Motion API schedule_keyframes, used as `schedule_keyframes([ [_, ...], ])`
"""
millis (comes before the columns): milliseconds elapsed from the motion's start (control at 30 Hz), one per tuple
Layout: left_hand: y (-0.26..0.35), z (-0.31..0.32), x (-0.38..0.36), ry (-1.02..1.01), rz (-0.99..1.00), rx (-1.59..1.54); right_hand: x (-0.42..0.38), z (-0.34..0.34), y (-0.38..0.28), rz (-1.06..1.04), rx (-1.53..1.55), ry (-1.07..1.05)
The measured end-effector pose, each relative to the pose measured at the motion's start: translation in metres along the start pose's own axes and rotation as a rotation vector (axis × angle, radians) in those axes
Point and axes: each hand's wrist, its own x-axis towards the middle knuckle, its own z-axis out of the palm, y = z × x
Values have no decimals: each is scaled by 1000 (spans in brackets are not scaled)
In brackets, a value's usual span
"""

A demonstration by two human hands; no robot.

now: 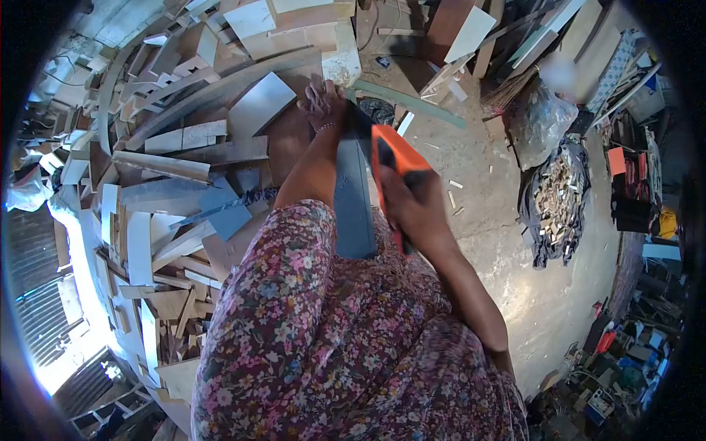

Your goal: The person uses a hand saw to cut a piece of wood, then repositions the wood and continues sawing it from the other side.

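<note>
My right hand [415,206] is wrapped round the orange and black handle of a hand saw [403,156]. The dark saw blade [360,120] reaches forward and left, its far end close to my left hand [323,104]. That hand presses down with fingers spread, at the near edge of the wood stack. From just beside it a thin pale green wooden strip [419,106] stretches to the right, overlapped by the blade's far end. Below the blade, a blue-grey board [354,209] lies lengthwise between my arms, its near end against my floral-patterned clothing [323,331].
Wood offcuts [184,140] pile up on the left. A dark sack of wood scraps [557,195], a clear plastic bag [548,121] and a twig broom [507,92] stand on the right. Small chips dot the concrete floor [471,169]. Boards [467,33] lean at the back.
</note>
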Motion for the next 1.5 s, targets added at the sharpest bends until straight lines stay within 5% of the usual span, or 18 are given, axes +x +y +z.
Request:
schedule_keyframes([
  [200, 5, -23, 3, -171, -51, -48, -38, -19, 0, 144, 200, 59],
  [367, -2, 12, -3, 204, 138, 56, -14, -29, -21, 306, 358, -28],
  [500, -2, 0, -1, 93, 100, 40, -4, -43, -1, 286, 308, 0],
  [600, -2, -1, -1, 109, 97, 19, -31, -19, 19, 85, 254, 63],
  [733, 0, -2, 2, 125, 47, -1, -35, -14, 18, 160, 258, 38],
  [900, -2, -10, 4, 61, 82, -45, 32, 21, 55, 137, 243, -23],
  [1000, -3, 0, 7, 130, 88, -21, 56, 31, 62, -66, 187, 50],
  [1067, -2, 3, -3, 167, 83, -12, 47, 20, 48, 114, 296, 48],
  [1133, 5, -10, 2, -1, 29, -57, 43, 22, 71, 31, 231, 95],
  [1433, 1, -8, 2, 45, 40, -48, 38, 24, 59, -51, 59, 95],
  [1500, 7, -14, 1, -7, 20, -69, 64, 9, 54, 122, 68, 51],
])
